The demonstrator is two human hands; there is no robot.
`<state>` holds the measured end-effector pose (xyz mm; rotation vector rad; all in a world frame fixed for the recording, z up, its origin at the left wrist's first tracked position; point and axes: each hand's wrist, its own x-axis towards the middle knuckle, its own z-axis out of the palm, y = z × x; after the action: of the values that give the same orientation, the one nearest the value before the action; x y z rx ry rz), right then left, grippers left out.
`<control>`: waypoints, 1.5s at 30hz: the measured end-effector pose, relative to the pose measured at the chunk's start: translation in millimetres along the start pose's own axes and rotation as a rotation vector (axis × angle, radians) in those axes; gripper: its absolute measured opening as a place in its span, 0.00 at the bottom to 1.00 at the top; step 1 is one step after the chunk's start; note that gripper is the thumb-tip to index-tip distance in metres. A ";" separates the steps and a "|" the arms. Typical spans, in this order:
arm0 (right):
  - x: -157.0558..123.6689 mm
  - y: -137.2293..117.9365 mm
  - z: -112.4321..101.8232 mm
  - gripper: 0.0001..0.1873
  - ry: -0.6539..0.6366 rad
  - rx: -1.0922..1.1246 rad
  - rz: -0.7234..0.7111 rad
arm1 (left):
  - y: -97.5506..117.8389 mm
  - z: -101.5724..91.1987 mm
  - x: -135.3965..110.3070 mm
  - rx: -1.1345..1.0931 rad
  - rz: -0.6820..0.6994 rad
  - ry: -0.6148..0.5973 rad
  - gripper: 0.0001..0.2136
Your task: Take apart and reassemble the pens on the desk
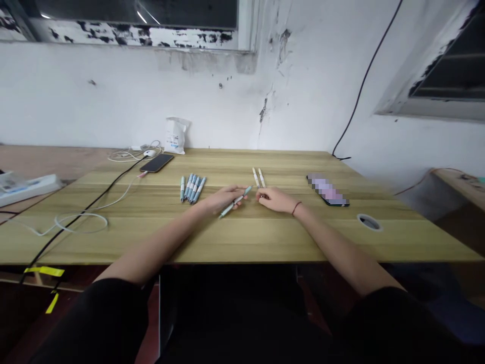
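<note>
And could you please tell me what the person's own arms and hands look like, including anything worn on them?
The forearms are bare and emerge from black sleeves. The left hand and right hand wear no gloves, and a thin red band circles the right wrist.

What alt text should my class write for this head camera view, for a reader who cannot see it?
A person's left hand holds a pale blue pen at a wooden table, while the right hand lies empty just below two white pens. A row of pale blue pens lies further left.
</note>
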<state>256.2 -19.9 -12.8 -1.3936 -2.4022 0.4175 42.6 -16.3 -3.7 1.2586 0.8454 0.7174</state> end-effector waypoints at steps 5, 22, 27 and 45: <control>0.0 -0.2 0.4 0.09 0.009 -0.009 0.001 | 4.0 0.2 -0.3 -0.051 -0.060 -0.097 0.16; -0.5 -2.2 1.4 0.08 0.021 0.010 -0.014 | 1.2 -3.6 0.4 -0.095 -0.108 -0.133 0.11; -1.5 -4.3 1.0 0.08 0.024 0.008 -0.001 | 0.9 -3.9 0.7 -0.013 -0.149 -0.104 0.10; 0.6 -0.4 3.1 0.09 0.018 -0.015 -0.025 | 0.7 -1.8 -0.6 0.043 -0.046 -0.112 0.08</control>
<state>254.3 -19.9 -15.4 -1.3658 -2.4106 0.3801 40.7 -15.8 -3.1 1.3019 0.7988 0.5891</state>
